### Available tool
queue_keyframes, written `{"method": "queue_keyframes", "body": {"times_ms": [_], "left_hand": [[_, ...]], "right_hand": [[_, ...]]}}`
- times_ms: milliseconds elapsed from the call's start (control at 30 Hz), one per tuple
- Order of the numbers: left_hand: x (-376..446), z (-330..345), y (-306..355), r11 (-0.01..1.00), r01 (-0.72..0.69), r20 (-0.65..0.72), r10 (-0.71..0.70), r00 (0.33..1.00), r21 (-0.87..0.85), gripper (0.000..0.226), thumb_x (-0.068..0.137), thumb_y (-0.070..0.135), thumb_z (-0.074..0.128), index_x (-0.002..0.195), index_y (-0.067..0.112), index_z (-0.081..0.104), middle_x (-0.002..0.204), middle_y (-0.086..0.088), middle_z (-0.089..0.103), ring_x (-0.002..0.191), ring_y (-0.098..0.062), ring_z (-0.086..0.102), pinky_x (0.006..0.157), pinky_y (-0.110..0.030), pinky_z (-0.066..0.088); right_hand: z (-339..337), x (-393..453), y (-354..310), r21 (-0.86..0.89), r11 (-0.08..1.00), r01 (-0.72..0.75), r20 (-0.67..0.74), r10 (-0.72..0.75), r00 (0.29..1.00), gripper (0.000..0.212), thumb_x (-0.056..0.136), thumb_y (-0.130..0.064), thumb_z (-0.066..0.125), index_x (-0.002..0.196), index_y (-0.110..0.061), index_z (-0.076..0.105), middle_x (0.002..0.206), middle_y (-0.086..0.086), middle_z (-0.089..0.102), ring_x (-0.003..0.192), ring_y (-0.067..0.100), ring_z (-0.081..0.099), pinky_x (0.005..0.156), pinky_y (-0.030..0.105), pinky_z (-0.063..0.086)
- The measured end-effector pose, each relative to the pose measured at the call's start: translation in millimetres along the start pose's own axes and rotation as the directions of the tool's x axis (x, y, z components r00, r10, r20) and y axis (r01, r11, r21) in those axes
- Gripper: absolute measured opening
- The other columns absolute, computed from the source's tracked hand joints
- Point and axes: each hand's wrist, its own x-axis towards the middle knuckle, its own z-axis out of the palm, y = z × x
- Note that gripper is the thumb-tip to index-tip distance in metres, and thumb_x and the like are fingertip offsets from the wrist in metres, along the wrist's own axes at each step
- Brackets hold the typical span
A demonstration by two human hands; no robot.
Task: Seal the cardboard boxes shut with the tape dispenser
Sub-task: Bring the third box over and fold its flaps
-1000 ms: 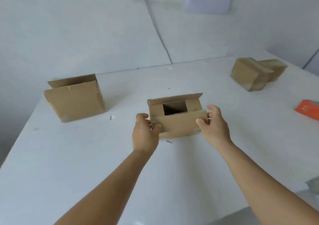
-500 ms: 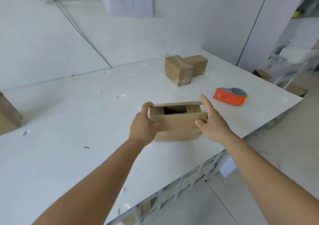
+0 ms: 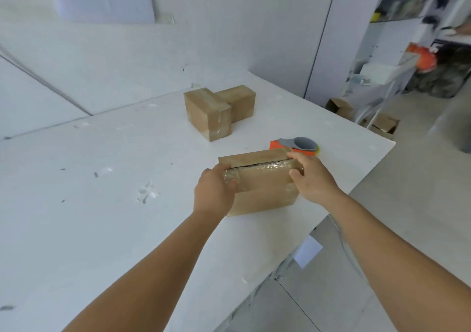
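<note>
A small cardboard box (image 3: 265, 191) rests on the white table (image 3: 102, 217) near its right edge, flaps folded down with a narrow dark seam along the top and shiny clear tape on its near face. My left hand (image 3: 214, 194) grips the box's left end. My right hand (image 3: 313, 181) holds its right end, fingers over the top flap. The orange and grey tape dispenser (image 3: 298, 145) lies on the table just behind the box, partly hidden by it.
Two taped cardboard boxes (image 3: 219, 111) stand together farther back on the table. The table's right edge runs close to the held box. On the floor at the right are open cartons (image 3: 382, 125) and cluttered shelves (image 3: 418, 51). Paper scraps dot the table.
The box has been carried to the right, next to the tape dispenser, and its open flaps are now folded shut under both hands. The view has swung right.
</note>
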Motion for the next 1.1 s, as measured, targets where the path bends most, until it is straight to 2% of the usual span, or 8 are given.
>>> {"method": "queue_keyframes", "body": {"times_ms": [100,433,600,700,800,933,1033,1100], "left_hand": [[30,14,13,1.0,0.005,0.001,-0.005,1.0,0.003,0.042,0.089,0.024,0.055,0.131,0.025,0.052,0.108,-0.008,0.059,0.091,-0.026,0.061,0.08,-0.033,0.049],[72,44,25,0.994,0.09,0.002,-0.09,0.996,0.054,0.041,0.089,0.034,0.056,0.129,0.026,0.05,0.106,-0.005,0.061,0.089,-0.024,0.06,0.078,-0.031,0.047],[73,54,35,0.98,0.136,-0.061,-0.128,0.99,0.148,0.037,0.091,0.035,0.052,0.127,0.026,0.05,0.107,-0.003,0.048,0.087,-0.024,0.058,0.072,-0.029,0.043],[72,71,39,0.953,0.168,-0.2,-0.119,0.973,0.253,0.034,0.09,0.03,0.051,0.122,0.02,0.054,0.12,-0.006,0.037,0.111,-0.025,0.042,0.085,-0.03,0.041],[72,87,49,0.882,0.189,-0.343,-0.033,0.939,0.432,0.033,0.09,0.022,0.049,0.12,0.012,0.055,0.141,-0.01,0.031,0.135,-0.027,0.019,0.108,-0.036,0.019],[74,107,72,0.819,0.065,-0.185,0.051,0.981,0.57,0.054,0.087,0.0,0.031,0.137,0.018,0.039,0.148,0.002,0.031,0.146,-0.02,0.006,0.115,-0.039,0.001],[75,120,83,0.824,-0.014,-0.075,0.069,0.995,0.567,0.048,0.096,0.028,0.041,0.143,0.021,0.035,0.146,0.004,0.032,0.143,-0.015,0.014,0.113,-0.033,0.01],[72,126,85,0.796,0.012,-0.032,0.009,0.999,0.605,0.06,0.094,0.047,0.043,0.148,0.024,0.027,0.152,0.004,0.023,0.144,-0.015,0.009,0.115,-0.035,0.007]], "right_hand": [[-4,38,10,-0.013,1.0,-0.016,0.008,0.016,1.0,0.045,0.096,-0.018,0.042,0.14,-0.028,0.043,0.137,0.006,0.042,0.098,0.022,0.057,0.084,0.033,0.047],[-6,117,30,-0.01,1.0,0.005,0.117,-0.004,0.993,0.038,0.099,-0.021,0.038,0.134,-0.032,0.048,0.118,0.004,0.044,0.099,0.017,0.047,0.083,0.026,0.036],[-7,140,42,0.032,0.998,0.056,0.217,-0.062,0.974,0.036,0.098,-0.023,0.043,0.131,-0.032,0.051,0.112,0.0,0.045,0.099,0.016,0.047,0.084,0.029,0.042],[-12,153,53,0.103,0.989,0.102,0.282,-0.127,0.951,0.033,0.094,-0.025,0.051,0.125,-0.034,0.056,0.117,-0.002,0.048,0.106,0.015,0.049,0.087,0.026,0.038],[-15,164,60,0.2,0.969,0.143,0.324,-0.203,0.924,0.03,0.089,-0.026,0.059,0.118,-0.035,0.059,0.12,-0.004,0.047,0.105,0.012,0.051,0.083,0.019,0.036],[-18,175,70,0.216,0.952,0.216,0.35,-0.282,0.893,0.029,0.088,-0.029,0.062,0.115,-0.036,0.058,0.119,-0.012,0.046,0.099,0.006,0.048,0.062,0.001,0.027],[-20,179,74,0.232,0.937,0.262,0.357,-0.333,0.873,0.026,0.087,-0.03,0.063,0.112,-0.034,0.059,0.117,-0.01,0.045,0.096,0.007,0.049,0.061,0.001,0.029],[-17,183,77,0.267,0.92,0.288,0.369,-0.373,0.851,0.025,0.087,-0.029,0.064,0.111,-0.031,0.061,0.117,-0.007,0.045,0.098,0.01,0.051,0.067,0.006,0.03]]}}
